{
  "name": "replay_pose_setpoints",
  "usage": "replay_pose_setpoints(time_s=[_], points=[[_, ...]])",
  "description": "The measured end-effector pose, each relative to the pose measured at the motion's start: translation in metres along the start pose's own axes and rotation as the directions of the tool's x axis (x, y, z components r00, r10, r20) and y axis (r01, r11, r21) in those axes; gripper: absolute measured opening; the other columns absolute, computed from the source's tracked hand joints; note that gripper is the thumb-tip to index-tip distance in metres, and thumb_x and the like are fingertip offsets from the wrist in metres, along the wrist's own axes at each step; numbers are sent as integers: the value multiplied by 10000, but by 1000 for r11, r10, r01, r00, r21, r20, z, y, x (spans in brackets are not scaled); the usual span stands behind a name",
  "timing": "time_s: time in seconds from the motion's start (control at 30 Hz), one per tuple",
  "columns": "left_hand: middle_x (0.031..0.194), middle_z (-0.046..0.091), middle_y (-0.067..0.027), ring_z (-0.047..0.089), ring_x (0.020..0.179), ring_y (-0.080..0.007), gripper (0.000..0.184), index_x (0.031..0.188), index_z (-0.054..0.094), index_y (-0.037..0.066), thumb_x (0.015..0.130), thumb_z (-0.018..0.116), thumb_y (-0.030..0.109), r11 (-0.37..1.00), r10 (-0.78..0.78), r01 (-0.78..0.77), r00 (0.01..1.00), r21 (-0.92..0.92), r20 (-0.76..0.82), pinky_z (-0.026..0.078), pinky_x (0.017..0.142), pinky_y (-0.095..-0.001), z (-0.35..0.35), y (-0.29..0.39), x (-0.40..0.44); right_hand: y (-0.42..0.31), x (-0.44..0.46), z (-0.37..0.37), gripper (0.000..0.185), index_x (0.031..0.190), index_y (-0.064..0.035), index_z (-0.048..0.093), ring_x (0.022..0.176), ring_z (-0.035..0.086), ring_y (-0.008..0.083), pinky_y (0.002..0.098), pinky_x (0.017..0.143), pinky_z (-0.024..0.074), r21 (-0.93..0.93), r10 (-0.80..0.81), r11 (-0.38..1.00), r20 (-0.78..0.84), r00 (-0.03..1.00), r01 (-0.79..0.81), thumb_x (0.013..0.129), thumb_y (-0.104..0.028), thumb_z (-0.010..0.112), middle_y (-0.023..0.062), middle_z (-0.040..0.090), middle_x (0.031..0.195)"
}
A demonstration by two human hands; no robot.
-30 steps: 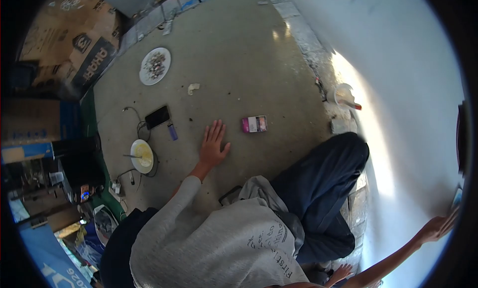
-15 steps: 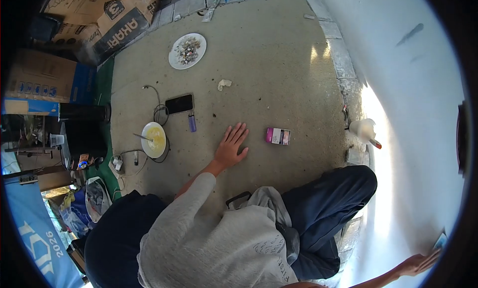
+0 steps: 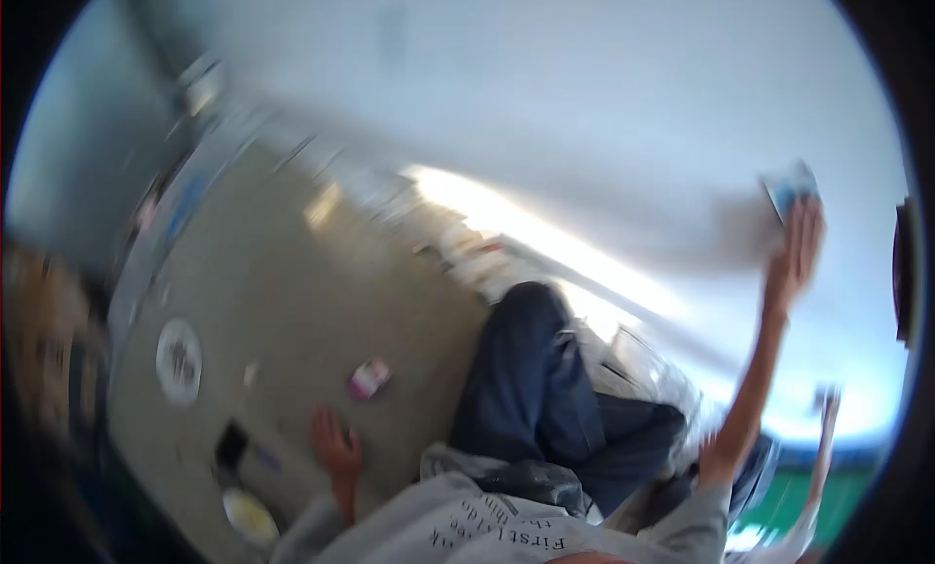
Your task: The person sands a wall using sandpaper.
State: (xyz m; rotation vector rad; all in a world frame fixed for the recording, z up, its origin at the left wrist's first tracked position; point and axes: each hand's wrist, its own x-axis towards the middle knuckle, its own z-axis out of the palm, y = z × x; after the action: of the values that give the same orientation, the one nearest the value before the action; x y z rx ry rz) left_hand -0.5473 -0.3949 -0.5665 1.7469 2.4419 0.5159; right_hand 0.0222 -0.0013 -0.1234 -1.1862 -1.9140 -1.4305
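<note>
My right hand [image 3: 799, 252] is raised to the white wall [image 3: 604, 145], its fingers stretched over a flat blue-and-white piece [image 3: 791, 184] held at the wall's surface. Blur hides what kind of piece it is. Down on the grey floor [image 3: 263, 282], my left hand [image 3: 336, 449] rests palm down with nothing in it, fingers extended. Closest to that hand lies a small pink-and-white pack [image 3: 369, 379]. On its other side are a dark phone [image 3: 231, 445] and a purple lighter [image 3: 266, 458].
A white plate [image 3: 166, 355] with bits on it stands farther off on the floor. A bowl [image 3: 250, 518] with something yellow is at the bottom left. Another person's arm [image 3: 824, 447] reaches up the wall at the right. Cardboard boxes [image 3: 44, 340] line the left.
My view has swung right toward the wall, blurring the scene. My right arm, earlier at the lower right edge, now shows raised along the wall. Another person's arm has come into view.
</note>
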Motion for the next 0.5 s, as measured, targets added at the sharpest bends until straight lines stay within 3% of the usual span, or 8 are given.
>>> replay_pose_setpoints(time_s=[0.03,0.07,0.1,0.17,0.23,0.27,0.37,0.5], points=[[1538,383,-250,319,1451,-423,626,1448,445,-42,939,496,318,1000,10,-10,1000,25,-3,236,1193,-555,0,1,4,5,8,-5,517,1359,-30,595,1379,481,329,447,1177,355,49,96,995,-159,983,-89,906,167,443,151,563,1429],[1548,370,-251,316,1451,-426,625,1455,439,-39,965,458,348,1000,-12,12,1000,28,-25,238,1194,-549,10,-2,2,11,7,-7,507,1356,-15,592,1368,492,337,445,1158,383,12,213,977,-190,958,-215,903,172,461,170,563,1424],[1540,382,-254,348,1432,-433,618,1451,441,-44,1002,416,380,998,15,-12,999,65,-42,263,1181,-551,8,0,5,18,4,-10,486,1344,-56,611,1375,481,341,458,1154,395,26,189,982,-214,958,-188,924,152,485,125,579,1416],[1537,385,-255,353,1428,-434,617,1448,443,-46,1005,414,382,995,62,-56,995,78,-83,266,1180,-550,11,-2,9,27,5,-17,579,1351,-151,623,1370,490,312,484,1162,396,-142,34,988,-141,989,-54,872,157,517,56,590,1414],[1534,388,-256,358,1425,-435,616,1446,445,-47,1008,412,385,994,88,-80,990,81,-108,269,1178,-550,17,1,10,37,5,-24,573,1326,-207,641,1352,513,285,504,1165,396,-152,32,987,-157,987,-56,876,134,544,1,608,1394],[1533,390,-257,360,1423,-435,615,1444,447,-47,1009,411,386,993,101,-93,988,77,-120,271,1177,-550,21,2,9,43,7,-30,561,1300,-204,657,1339,530,268,500,1161,405,-144,121,978,-192,974,-150,860,132,569,4,616,1384],[1529,394,-258,367,1418,-437,614,1441,450,-49,1014,407,390,992,114,-104,982,75,-150,276,1175,-550,32,4,11,53,8,-32,568,1289,-209,665,1337,531,267,499,1157,410,-175,158,964,-220,963,-199,851,142,578,4,620,1377],[1524,401,-261,377,1411,-439,612,1435,454,-52,1020,403,395,989,138,-125,976,82,-170,282,1172,-549,39,-11,7,72,-2,-38,540,1264,-176,671,1338,528,283,473,1137,438,-124,113,982,-218,969,-143,852,156,564,93,585,1411]])
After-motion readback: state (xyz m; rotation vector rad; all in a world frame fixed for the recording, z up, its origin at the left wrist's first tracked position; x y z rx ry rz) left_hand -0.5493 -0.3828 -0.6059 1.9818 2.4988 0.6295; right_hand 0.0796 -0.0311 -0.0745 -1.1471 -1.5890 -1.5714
